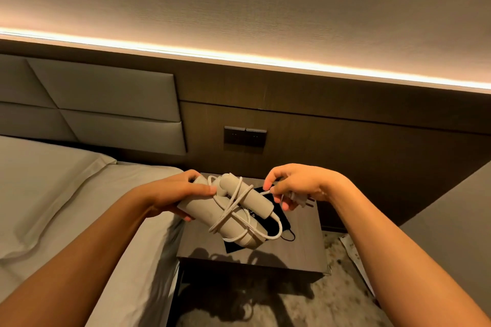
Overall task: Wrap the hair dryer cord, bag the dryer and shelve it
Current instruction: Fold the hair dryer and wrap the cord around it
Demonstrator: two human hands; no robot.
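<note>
A beige hair dryer (204, 210) with its handle folded is held above the nightstand (300, 252). My left hand (175, 191) grips the dryer's barrel at its left end. The white cord (233, 204) is looped several times around barrel and handle, crossing over itself. My right hand (297, 186) pinches the cord's free end between thumb and fingers, with the plug (303, 200) sticking out below the palm. A black bag (281, 216) lies flat on the nightstand, partly hidden under the dryer.
A bed with pale sheets (66, 194) lies to the left, against a padded headboard (101, 103). A dark switch plate (245, 136) sits on the wood wall panel behind. Patterned carpet (332, 300) lies below the nightstand; a grey surface (451, 220) rises at right.
</note>
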